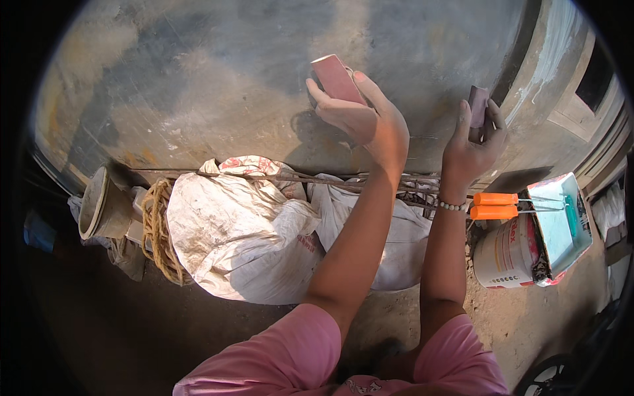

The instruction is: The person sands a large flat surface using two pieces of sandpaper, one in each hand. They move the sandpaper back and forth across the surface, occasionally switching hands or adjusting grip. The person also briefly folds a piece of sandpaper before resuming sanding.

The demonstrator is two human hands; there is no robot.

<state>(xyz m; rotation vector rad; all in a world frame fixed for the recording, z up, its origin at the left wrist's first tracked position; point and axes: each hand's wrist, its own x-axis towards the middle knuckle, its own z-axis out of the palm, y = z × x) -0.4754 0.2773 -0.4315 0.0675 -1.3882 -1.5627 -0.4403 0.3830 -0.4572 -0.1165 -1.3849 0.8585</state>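
Held: I am gripping a flat rectangular brick-pink block (338,80), its end edge showing cream, and a small mauve-brown rectangular piece (479,107). Worn: I am wearing a pink cloth shirt (274,350) and a bracelet of pale round beads (453,206). Around me, a broad curved grey surface (231,79) is showing ochre and brown mottling; crumpled off-white sacks (228,231) are bearing reddish print; coiled rope (157,231) is showing tan; two tool handles (495,199) are showing bright orange; a white bucket (498,257) is carrying red markings.

head: left fisheye, head-worn | looks down | near left hand (376,124) and right hand (471,153)
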